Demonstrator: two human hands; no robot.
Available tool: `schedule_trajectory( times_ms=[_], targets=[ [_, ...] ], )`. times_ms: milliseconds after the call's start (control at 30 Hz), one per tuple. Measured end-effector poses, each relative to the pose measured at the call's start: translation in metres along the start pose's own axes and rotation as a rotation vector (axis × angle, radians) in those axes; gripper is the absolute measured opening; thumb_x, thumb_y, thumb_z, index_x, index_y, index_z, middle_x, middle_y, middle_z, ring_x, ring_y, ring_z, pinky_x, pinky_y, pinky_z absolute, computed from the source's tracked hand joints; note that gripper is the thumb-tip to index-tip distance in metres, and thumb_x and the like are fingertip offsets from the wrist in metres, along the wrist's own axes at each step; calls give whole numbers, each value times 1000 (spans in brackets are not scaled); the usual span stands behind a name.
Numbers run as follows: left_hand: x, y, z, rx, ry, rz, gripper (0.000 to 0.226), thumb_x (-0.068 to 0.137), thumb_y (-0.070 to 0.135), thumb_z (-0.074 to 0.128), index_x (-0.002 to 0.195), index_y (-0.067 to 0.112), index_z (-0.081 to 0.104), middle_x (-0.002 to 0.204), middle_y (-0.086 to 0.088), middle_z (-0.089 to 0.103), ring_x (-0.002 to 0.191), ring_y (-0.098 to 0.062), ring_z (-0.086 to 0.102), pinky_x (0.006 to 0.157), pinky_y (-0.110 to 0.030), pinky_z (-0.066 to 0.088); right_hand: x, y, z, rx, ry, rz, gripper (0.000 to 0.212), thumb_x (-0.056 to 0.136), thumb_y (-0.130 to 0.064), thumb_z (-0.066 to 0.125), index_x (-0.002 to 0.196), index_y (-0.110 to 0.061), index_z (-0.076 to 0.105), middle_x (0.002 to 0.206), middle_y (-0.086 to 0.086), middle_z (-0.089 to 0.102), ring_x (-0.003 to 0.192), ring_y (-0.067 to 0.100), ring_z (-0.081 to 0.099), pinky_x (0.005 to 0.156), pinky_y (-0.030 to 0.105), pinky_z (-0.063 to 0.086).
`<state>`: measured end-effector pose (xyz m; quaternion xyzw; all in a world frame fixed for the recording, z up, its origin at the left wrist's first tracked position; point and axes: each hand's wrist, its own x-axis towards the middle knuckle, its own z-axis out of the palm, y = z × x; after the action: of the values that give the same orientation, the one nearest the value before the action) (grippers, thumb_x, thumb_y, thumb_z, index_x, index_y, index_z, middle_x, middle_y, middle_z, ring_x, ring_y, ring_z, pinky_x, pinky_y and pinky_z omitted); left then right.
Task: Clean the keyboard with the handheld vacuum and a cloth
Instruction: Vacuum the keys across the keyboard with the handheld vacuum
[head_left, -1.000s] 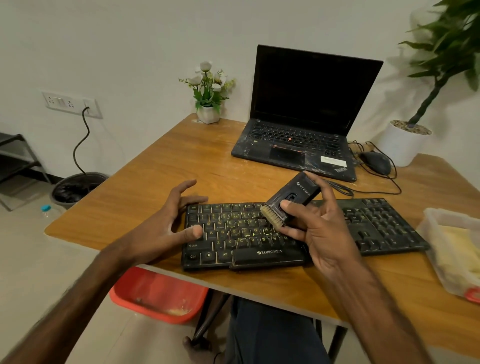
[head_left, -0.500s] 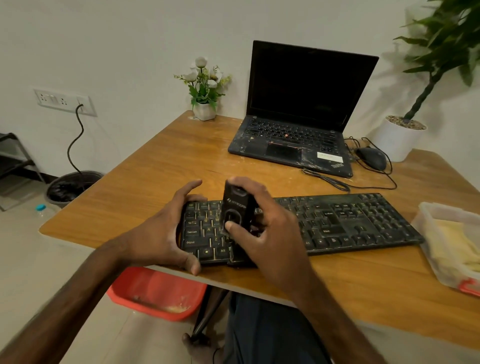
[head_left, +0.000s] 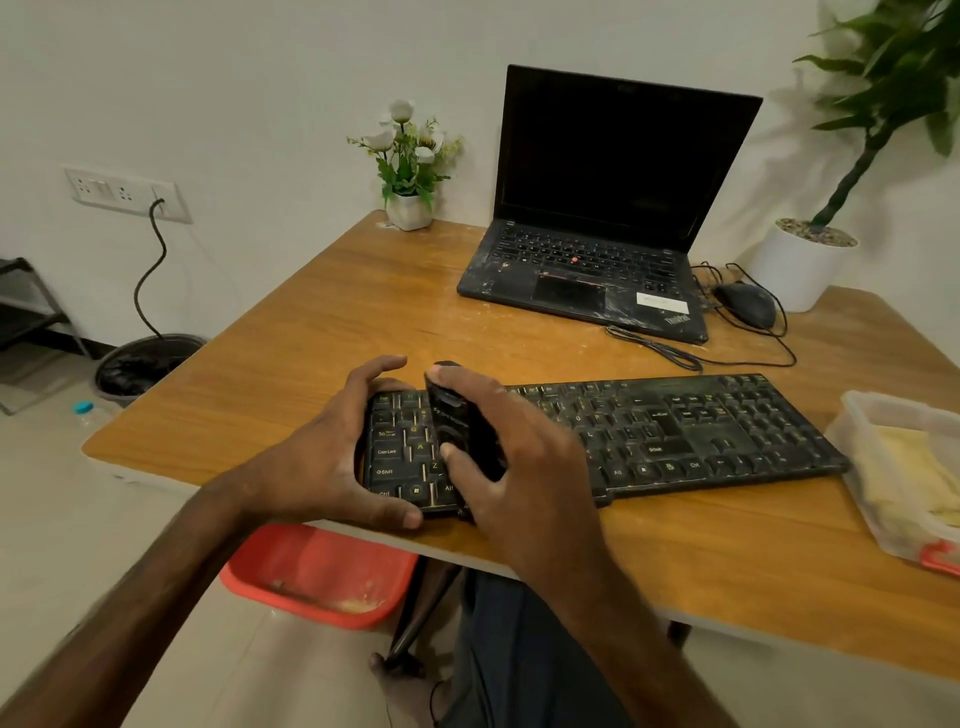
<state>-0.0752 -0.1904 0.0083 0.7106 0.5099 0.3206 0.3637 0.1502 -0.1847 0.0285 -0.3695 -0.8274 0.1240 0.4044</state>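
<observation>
The keyboard (head_left: 623, 441) lies along the table's (head_left: 322, 332) near edge. The left hand (head_left: 322, 457) clamps its left end; the right hand (head_left: 519, 457) grips the vacuum (head_left: 457, 431) upright on the keys there — best worked in slow, overlapping rows, with the keyboard pinned.

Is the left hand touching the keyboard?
Touching: the head view shows the left hand gripping the keyboard's left end, thumb pressed against its front edge.
</observation>
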Motion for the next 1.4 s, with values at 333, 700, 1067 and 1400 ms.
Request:
schedule_trajectory(
  times_ms=[333, 700, 1067, 1400],
  targets=[
    [1, -1, 0, 5, 10, -5, 138, 43, 59, 96, 148, 55, 7, 146, 14, 37, 136, -3, 44, 115, -39, 41, 0, 55, -62, 168, 164, 334, 66, 82, -11, 77, 135, -42, 50, 117, -12, 58, 95, 2, 63, 55, 21, 59],
    [0, -2, 2, 21, 21, -8, 138, 43, 65, 95, 148, 55, 7, 146, 14, 38, 137, -5, 44, 115, -41, 41, -2, 46, -50, -44, 146, 249, 66, 83, -15, 77, 137, -38, 48, 115, -8, 63, 95, 10, 65, 66, 36, 63],
    [1, -2, 2, 19, 22, -3, 138, 46, 57, 96, 150, 52, 6, 145, 14, 37, 134, 0, 45, 115, -36, 41, 2, 48, -58, 82, 125, 287, 62, 84, -13, 76, 130, -45, 51, 117, -15, 56, 88, -7, 58, 57, 9, 54],
    [0, -4, 1, 42, 19, 7, 137, 46, 60, 95, 149, 53, 5, 145, 15, 37, 135, -3, 44, 116, -39, 40, 7, 65, -73, 778, 264, 615, 63, 84, 3, 70, 133, -33, 56, 114, 12, 70, 97, 22, 72, 66, 30, 59]
  ],
)
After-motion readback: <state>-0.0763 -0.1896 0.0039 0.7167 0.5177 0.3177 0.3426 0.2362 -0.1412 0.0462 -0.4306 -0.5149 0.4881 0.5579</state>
